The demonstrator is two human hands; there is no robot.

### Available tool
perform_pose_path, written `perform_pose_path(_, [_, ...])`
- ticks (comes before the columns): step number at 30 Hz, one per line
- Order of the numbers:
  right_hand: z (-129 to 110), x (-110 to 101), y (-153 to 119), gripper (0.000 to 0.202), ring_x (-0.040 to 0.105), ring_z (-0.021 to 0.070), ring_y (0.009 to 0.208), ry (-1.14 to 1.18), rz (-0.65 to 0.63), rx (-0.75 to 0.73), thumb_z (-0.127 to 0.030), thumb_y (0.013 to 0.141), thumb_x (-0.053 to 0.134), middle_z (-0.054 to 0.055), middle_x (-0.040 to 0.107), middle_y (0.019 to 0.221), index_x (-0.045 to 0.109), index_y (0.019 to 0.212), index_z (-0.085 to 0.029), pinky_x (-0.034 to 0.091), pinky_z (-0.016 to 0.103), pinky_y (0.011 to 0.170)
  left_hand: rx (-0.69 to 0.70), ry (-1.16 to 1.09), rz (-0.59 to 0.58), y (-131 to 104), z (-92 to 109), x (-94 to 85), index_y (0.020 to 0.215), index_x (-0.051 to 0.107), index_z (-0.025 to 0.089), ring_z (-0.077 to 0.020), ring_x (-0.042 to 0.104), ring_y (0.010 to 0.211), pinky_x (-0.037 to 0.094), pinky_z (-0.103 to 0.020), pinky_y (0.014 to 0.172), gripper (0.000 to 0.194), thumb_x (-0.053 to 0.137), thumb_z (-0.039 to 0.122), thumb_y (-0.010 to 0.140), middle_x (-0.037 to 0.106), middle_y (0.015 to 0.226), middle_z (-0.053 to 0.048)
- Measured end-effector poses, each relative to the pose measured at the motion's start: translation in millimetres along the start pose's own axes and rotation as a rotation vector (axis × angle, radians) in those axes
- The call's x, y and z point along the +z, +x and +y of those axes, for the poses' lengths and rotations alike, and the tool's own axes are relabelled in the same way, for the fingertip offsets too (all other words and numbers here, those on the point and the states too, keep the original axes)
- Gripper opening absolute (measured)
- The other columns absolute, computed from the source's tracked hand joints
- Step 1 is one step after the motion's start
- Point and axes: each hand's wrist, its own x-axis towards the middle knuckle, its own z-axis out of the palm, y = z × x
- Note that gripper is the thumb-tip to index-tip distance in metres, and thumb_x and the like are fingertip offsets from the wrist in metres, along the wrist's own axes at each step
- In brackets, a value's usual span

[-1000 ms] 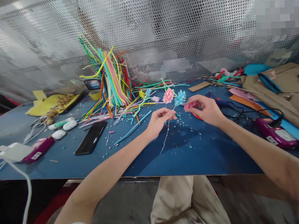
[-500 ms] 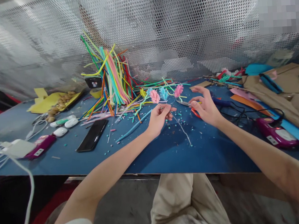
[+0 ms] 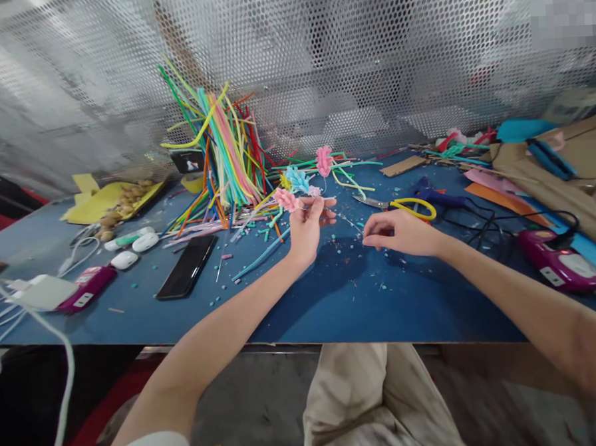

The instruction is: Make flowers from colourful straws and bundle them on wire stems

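Over the middle of the blue table, my left hand (image 3: 308,229) pinches the thin wire stems of several fuzzy flowers. Among them are a pink flower (image 3: 324,161) standing highest, a light blue one (image 3: 298,179) and a salmon pink one (image 3: 286,199) at the left. A thin pale wire (image 3: 346,220) runs from my left hand toward the right. My right hand (image 3: 391,233) has its thumb and fingertips closed at the far end of this wire. Just behind my right hand lie scissors (image 3: 413,206) with yellow handles.
A tall bundle of colourful pipe cleaners (image 3: 229,147) stands at the back left. A black phone (image 3: 187,267) lies before it. At the left are a purple power strip (image 3: 89,287) and cables; cardboard (image 3: 587,161) and another purple strip (image 3: 562,262) sit right.
My right hand has let go of the scissors, which now lie on the table, and has moved down to the wire. The flowers have shifted left and tilted with my left hand.
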Motion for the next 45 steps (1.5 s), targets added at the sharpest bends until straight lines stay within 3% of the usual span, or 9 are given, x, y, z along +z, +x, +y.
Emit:
perform_pose_path(4, [5.9, -1.7, 1.4, 0.019, 0.057, 0.0147, 0.055, -0.141, 0.177, 0.009, -0.042, 0.085, 0.07, -0.002, 0.066, 0.064, 0.067, 0.082, -0.024, 0.042, 0.031, 0.054, -0.02, -0.068, 0.013, 0.1, 1.1, 0.3, 0.09, 0.055, 0.02, -0.0105, 0.069, 0.072, 0.058, -0.027, 0.07, 0.026, 0.07, 0.041, 0.089, 0.077, 0.097, -0.004])
perform_pose_path(11, [5.1, -5.9, 3.6, 0.017, 0.063, 0.0165, 0.066, -0.244, 0.282, -0.018, -0.041, 0.088, 0.067, 0.0, 0.072, 0.074, 0.071, 0.085, -0.025, 0.045, 0.032, 0.063, -0.069, -0.192, 0.019, 0.7, 2.5, 1.0, 0.084, 0.058, 0.018, -0.01, 0.071, 0.071, 0.06, -0.024, 0.073, 0.019, 0.069, 0.032, 0.09, 0.079, 0.095, -0.005])
perform_pose_path(21, [4.2, -4.0, 4.4, 0.022, 0.063, 0.0147, 0.063, -0.231, 0.174, 0.014, -0.035, 0.096, 0.054, 0.0, 0.075, 0.077, 0.072, 0.09, -0.024, 0.046, 0.031, 0.066, -0.142, -0.343, -0.012, -0.4, 7.3, 3.0, 0.083, 0.059, 0.017, -0.0082, 0.072, 0.075, 0.058, -0.02, 0.075, 0.013, 0.066, 0.024, 0.091, 0.078, 0.101, -0.007])
perform_pose_path(29, [0.6, 0.1, 3.4, 0.021, 0.06, 0.0142, 0.06, -0.239, 0.239, 0.021, -0.035, 0.093, 0.055, 0.001, 0.072, 0.072, 0.07, 0.087, -0.022, 0.045, 0.03, 0.062, -0.158, -0.223, -0.042, 1.2, 4.3, 4.5, 0.099, 0.057, 0.019, -0.0103, 0.071, 0.083, 0.058, -0.028, 0.083, 0.019, 0.068, 0.033, 0.091, 0.073, 0.12, -0.008])
perform_pose_path(32, [4.5, -1.3, 5.2, 0.022, 0.063, 0.015, 0.06, -0.236, 0.328, 0.032, -0.034, 0.094, 0.055, 0.001, 0.072, 0.071, 0.07, 0.086, -0.021, 0.046, 0.03, 0.065, -0.253, -0.172, -0.051, 0.2, -0.9, 4.4, 0.096, 0.056, 0.017, -0.0102, 0.069, 0.079, 0.059, -0.028, 0.081, 0.022, 0.071, 0.031, 0.088, 0.072, 0.104, -0.005])
perform_pose_path(35, [8.9, -3.8, 6.5, 0.02, 0.065, 0.0163, 0.062, -0.224, 0.382, 0.044, -0.032, 0.093, 0.056, 0.002, 0.073, 0.072, 0.071, 0.088, -0.02, 0.047, 0.03, 0.066, -0.323, 0.016, -0.213, -4.3, -1.4, 2.2, 0.086, 0.054, 0.017, -0.0093, 0.062, 0.061, 0.056, -0.026, 0.065, 0.023, 0.066, 0.037, 0.091, 0.062, 0.073, 0.002])
perform_pose_path(38, [10.4, -4.4, 7.0, 0.02, 0.065, 0.0162, 0.063, -0.23, 0.383, 0.049, -0.029, 0.093, 0.055, 0.001, 0.073, 0.072, 0.071, 0.088, -0.02, 0.046, 0.03, 0.067, 0.031, 0.448, -0.435, -10.6, 5.2, -0.8, 0.09, 0.057, 0.019, -0.0111, 0.059, 0.058, 0.054, -0.028, 0.064, 0.022, 0.06, 0.04, 0.095, 0.061, 0.069, 0.002])
perform_pose_path(42, [6.5, -1.5, 6.4, 0.02, 0.063, 0.0155, 0.063, -0.258, 0.338, 0.026, -0.027, 0.094, 0.053, 0.0, 0.072, 0.072, 0.071, 0.087, -0.021, 0.045, 0.03, 0.069, 0.772, 0.959, -0.528, -14.1, 19.5, -2.0, 0.109, 0.064, 0.019, -0.0201, 0.065, 0.104, 0.05, -0.039, 0.099, 0.018, 0.057, 0.03, 0.097, 0.072, 0.108, -0.008])
perform_pose_path(45, [0.3, 1.9, 5.2, 0.02, 0.062, 0.0155, 0.064, -0.294, 0.306, -0.023, -0.028, 0.095, 0.054, 0.0, 0.072, 0.073, 0.071, 0.087, -0.022, 0.044, 0.03, 0.068, 0.992, 1.221, -0.545, -10.9, 25.9, -1.5, 0.126, 0.06, 0.02, -0.0229, 0.058, 0.122, 0.043, -0.042, 0.108, 0.029, 0.054, 0.028, 0.099, 0.067, 0.129, -0.009])
